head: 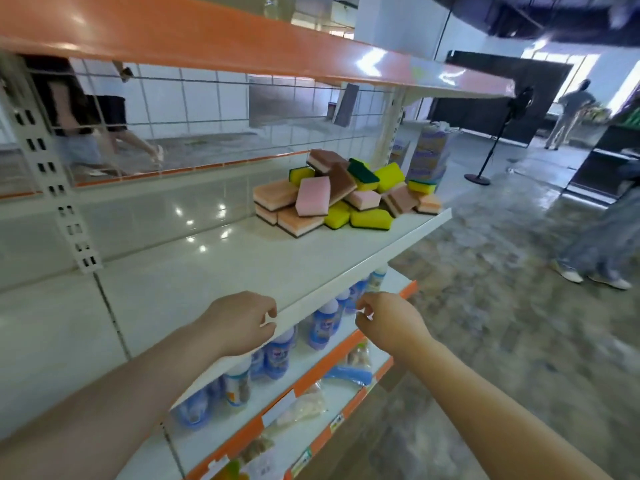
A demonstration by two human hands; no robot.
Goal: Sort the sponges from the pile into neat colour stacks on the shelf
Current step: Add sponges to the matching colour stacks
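Note:
A loose pile of sponges (346, 194) lies at the far right end of the white shelf (214, 271). It mixes orange ones (275, 195), pink ones (313, 196), yellow-and-green ones (370, 218) and brown ones (341, 180), tilted over each other. My left hand (239, 322) hovers at the shelf's front edge, fingers loosely curled and holding nothing. My right hand (384, 322) hangs just in front of the edge, fingers also loosely curled and holding nothing. Both hands are well short of the pile.
An orange shelf (207, 39) runs overhead. Blue-and-white bottles (325, 323) fill the shelf below, with packets lower down. Stacked packs (427, 157) stand past the shelf's right end. People stand on the floor at right, and a fan stand (485, 161) is behind.

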